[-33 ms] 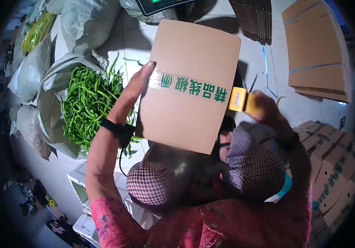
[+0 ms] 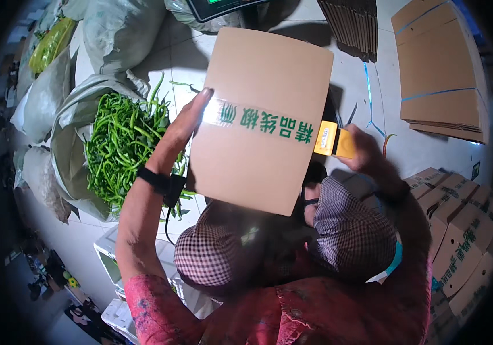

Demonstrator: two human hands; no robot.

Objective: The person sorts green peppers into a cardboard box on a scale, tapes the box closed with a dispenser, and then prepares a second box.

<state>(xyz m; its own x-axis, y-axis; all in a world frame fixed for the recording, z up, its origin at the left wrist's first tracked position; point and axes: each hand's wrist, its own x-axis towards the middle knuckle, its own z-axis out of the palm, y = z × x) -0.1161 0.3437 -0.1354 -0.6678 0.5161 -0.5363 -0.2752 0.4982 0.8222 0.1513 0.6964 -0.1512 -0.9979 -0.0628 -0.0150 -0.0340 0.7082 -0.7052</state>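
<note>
cardboard box (image 2: 261, 123) sits in the centre of the frame, resting on the person's checked-trousered knees, a strip of clear tape with green print (image 2: 258, 122) running across its upper face

going left to right: at the far left, grey sacks (image 2: 39, 103) crowd the floor, one open on a heap of green chillies (image 2: 123, 146). next comes the left hand (image 2: 186, 123), wrist strapped with a dark band, fingers flat and spread on the left end of the tape, pressing and not gripping. past the box, the right hand (image 2: 364, 152) is closed around a yellow tape dispenser (image 2: 332, 140) at the box's right edge. further right, flat cartons (image 2: 439, 75) lie stacked at the upper right and made-up boxes (image 2: 459, 230) pile at the lower right

likely risks: the box is only balanced on the knees, so a hard pull on the dispenser could tip it toward the right stack; if the left palm lifts too soon, the tape end may peel or wrinkle; the dispenser's cutter lies close to the right fingers

room to move is tight: sacks hem in the left, boxes the right, a scale (image 2: 223, 7) near the top edge. the pale floor above the box, between the sacks and the flat cartons, is the only bare stretch
</note>
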